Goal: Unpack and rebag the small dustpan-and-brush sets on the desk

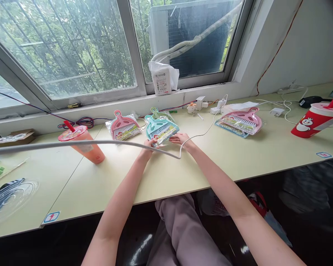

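Observation:
A teal dustpan and brush set (160, 129) in clear plastic wrap, with a printed card at its lower edge, is held between my hands over the table. My left hand (150, 143) is closed on its lower left corner. At the lower right corner, my right hand (179, 139) grips the wrap, its fingers partly hidden. Just behind lies a green dustpan set (155, 112), mostly covered by the teal one. To the left is a pink dustpan set (124, 126). Farther right, another pink dustpan set (242, 120) rests on top of a blue one (233, 132).
A grey-white cable (100, 142) crosses in front of my left forearm. An orange drink cup (86, 146) leans at left; a red cup (316, 120) tilts at right. Chargers (218, 107) and wires lie along the back, under a window sill holding a small box (162, 82).

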`<state>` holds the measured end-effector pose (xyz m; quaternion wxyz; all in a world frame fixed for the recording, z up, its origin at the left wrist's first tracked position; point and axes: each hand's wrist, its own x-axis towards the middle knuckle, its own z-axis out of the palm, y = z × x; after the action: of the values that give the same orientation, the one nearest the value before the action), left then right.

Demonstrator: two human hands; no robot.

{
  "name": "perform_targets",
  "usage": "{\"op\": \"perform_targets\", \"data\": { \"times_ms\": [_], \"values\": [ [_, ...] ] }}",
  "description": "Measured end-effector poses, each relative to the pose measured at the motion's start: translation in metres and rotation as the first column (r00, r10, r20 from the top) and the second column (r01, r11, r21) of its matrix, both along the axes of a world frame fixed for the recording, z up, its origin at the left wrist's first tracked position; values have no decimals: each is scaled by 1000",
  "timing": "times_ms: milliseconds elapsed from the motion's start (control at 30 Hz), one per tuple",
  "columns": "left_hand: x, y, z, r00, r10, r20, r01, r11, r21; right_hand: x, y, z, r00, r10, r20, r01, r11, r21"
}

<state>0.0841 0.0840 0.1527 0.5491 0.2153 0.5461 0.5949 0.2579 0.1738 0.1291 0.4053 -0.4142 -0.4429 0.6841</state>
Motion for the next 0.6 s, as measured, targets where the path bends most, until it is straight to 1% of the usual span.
{"op": "perform_targets", "data": {
  "times_ms": [33,67,100,133,167,200,233,267,300,333,400,500,600],
  "values": [
    [-4,1,1,999,41,25,-41,999,-7,4,3,0,997,-63,52,58,994,91],
    [-8,1,2,996,73,47,-73,997,-7,9,5,1,985,-144,98,121,969,215],
    [-12,0,4,993,98,70,-98,995,0,13,8,2,962,-235,140,172,918,359],
    [-16,0,5,989,116,97,-117,993,8,18,9,4,932,-315,180,189,844,502],
    [-20,-1,6,984,125,123,-128,992,15,22,10,6,901,-373,220,163,763,625],
    [-23,-2,7,981,125,147,-129,991,20,25,11,8,876,-406,260,109,692,714],
    [-26,-3,8,979,115,168,-120,992,24,27,12,10,858,-420,296,48,640,767],
    [-29,-4,9,977,100,186,-107,994,25,29,12,12,848,-419,324,-2,610,792],
    [-31,-5,10,977,83,196,-89,996,23,30,12,13,847,-409,340,-30,601,798],
    [-33,-5,10,978,66,196,-72,997,20,30,12,14,854,-389,345,-42,609,792],
    [-34,-5,9,980,41,194,-44,999,11,32,13,15,885,-340,319,-26,647,762],
    [-34,-4,5,980,23,197,-20,1000,-14,38,13,17,940,-243,239,4,710,704],
    [-35,-2,0,980,21,200,-15,999,-30,46,14,20,965,-150,215,-31,750,661]
  ]
}}
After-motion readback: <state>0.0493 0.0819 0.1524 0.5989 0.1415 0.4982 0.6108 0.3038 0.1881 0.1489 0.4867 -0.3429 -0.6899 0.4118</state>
